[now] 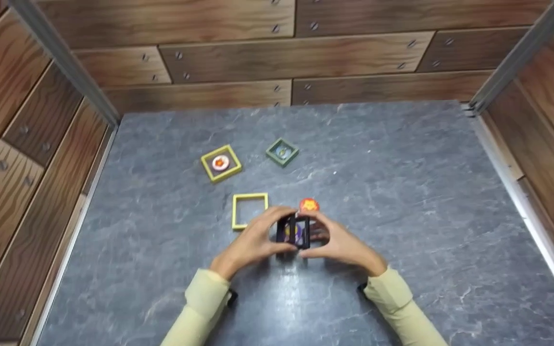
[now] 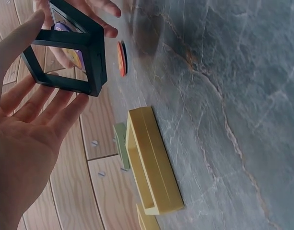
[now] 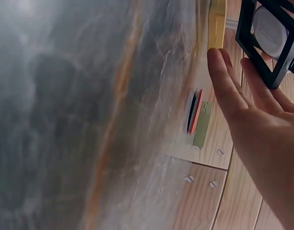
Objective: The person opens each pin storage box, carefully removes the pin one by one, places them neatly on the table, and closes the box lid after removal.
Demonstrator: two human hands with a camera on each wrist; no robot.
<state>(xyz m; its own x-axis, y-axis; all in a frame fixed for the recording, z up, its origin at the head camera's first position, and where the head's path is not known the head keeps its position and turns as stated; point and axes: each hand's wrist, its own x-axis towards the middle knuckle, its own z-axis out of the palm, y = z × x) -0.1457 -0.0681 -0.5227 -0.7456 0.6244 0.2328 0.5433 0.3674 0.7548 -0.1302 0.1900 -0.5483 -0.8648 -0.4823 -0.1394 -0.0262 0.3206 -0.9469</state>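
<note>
Both hands hold a small square black display frame (image 1: 308,234) above the dark tabletop. My left hand (image 1: 260,234) grips its left side between thumb and fingers, and my right hand (image 1: 342,242) has thumb and fingers around its right side. Within the frame sits a round purple and yellow disc (image 2: 76,56), whose pale back (image 3: 270,32) faces the right wrist camera. Just beyond the right fingers lies a red disc (image 1: 309,204) with a yellow flower-like shape. An open-centred yellow frame (image 1: 250,195) rests on the tabletop to the left of the left hand.
Farther back stand a yellow frame (image 1: 229,175) around a white and red disc (image 1: 220,163) and a smaller green frame (image 1: 274,160) with a disc inside. Wood-patterned walls (image 1: 238,57) enclose the grey marbled tabletop (image 1: 402,182) at the back and both sides.
</note>
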